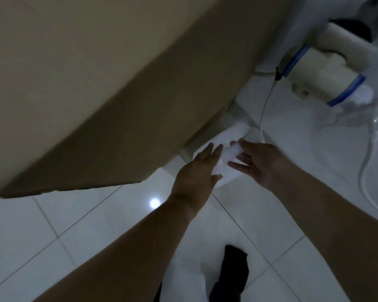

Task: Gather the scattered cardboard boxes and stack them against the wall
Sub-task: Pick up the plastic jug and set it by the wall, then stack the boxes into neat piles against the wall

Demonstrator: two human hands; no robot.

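A large brown cardboard box (100, 83) fills the upper left of the head view, its lower edge resting on the white tiled floor (52, 225). By its right corner lies a white foam or plastic packing piece (229, 136). My left hand (196, 171) reaches toward it with fingers spread, touching its left side. My right hand (258, 162) pinches the upper part of the white piece between thumb and fingers. The view is blurred and dim.
A cream-coloured appliance with blue bands (327, 70) lies at the upper right in clear plastic wrap. A thin white cable (266, 101) runs from it down to the packing piece. A dark trouser leg or foot (234, 271) shows at the bottom.
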